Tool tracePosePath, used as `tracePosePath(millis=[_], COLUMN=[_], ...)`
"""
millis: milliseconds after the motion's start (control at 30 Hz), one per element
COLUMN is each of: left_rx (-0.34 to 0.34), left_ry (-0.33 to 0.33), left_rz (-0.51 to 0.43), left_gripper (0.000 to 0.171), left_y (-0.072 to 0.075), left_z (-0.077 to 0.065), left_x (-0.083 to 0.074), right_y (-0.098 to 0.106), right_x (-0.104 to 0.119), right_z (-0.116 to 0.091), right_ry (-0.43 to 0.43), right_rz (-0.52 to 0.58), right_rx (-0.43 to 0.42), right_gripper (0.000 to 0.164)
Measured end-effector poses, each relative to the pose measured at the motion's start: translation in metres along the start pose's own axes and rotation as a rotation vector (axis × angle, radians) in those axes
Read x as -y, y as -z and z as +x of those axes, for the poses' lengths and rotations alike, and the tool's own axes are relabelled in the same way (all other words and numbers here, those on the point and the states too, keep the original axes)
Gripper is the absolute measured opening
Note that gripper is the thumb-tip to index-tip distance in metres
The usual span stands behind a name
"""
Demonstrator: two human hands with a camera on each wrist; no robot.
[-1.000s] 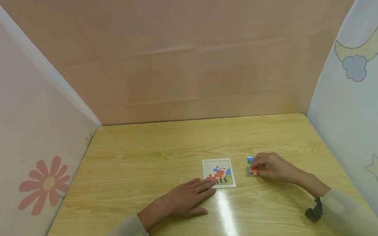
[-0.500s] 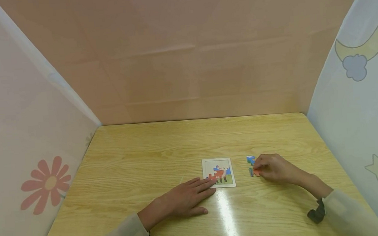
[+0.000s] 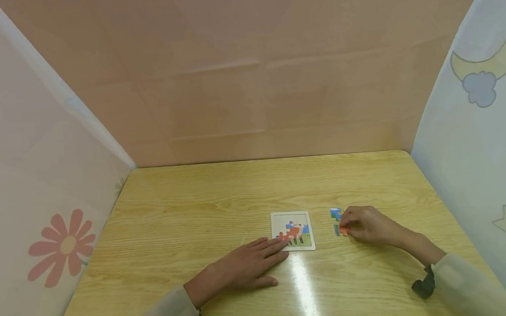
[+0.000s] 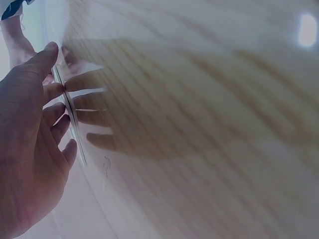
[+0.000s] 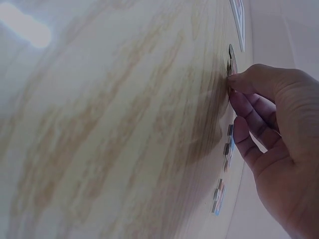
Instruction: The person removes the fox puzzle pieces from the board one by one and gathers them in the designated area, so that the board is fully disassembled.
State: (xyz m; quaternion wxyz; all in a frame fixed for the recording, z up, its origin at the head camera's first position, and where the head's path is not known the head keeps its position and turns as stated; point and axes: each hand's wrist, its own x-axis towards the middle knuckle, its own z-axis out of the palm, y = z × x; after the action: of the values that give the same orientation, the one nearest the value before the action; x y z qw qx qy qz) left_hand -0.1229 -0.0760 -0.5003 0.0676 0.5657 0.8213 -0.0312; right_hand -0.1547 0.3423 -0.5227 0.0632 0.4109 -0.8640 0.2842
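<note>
Seeing a wood-grain table [image 3: 193, 198], two hands at work on it. Left hand [image 3: 253, 266] lies flattish, fingers outstretched over the near-left corner of the board [image 3: 280, 220]. Right hand [image 3: 369, 225], right of the board, pinches a red piece [image 3: 340, 230]. Board seems partly done: animal picture [image 3: 294, 232] fitted low, top and upper left bare. Unplaced: red piece, blue piece [image 3: 335, 213] just beyond it, possibly more; hand hides the count.

Smooth, glossy wood-grain tabletop [image 3: 193, 203]
</note>
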Motion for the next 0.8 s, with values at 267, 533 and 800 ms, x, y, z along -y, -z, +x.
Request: tracePosePath(millis=[267, 533, 800], left_rx=[-0.004, -0.014, -0.017], left_ry=[-0.001, -0.007, -0.017], left_rz=[-0.002, 0.001, -0.018], left_gripper=[0.069, 0.069, 0.07], left_y=[0.0, -0.003, -0.003], left_z=[-0.001, 0.0, 0.003], left_x=[0.0, 0.001, 0.0], right_y=[0.004, 0.004, 0.001], right_x=[0.003, 0.011, 0.021], right_z=[0.001, 0.016, 0.038], right_ry=[-0.026, 0.025, -0.026], right_rz=[-0.001, 0.036, 0.049], right_rx=[0.023, -0.014, 0.026], right_gripper=[0.031, 0.029, 0.027])
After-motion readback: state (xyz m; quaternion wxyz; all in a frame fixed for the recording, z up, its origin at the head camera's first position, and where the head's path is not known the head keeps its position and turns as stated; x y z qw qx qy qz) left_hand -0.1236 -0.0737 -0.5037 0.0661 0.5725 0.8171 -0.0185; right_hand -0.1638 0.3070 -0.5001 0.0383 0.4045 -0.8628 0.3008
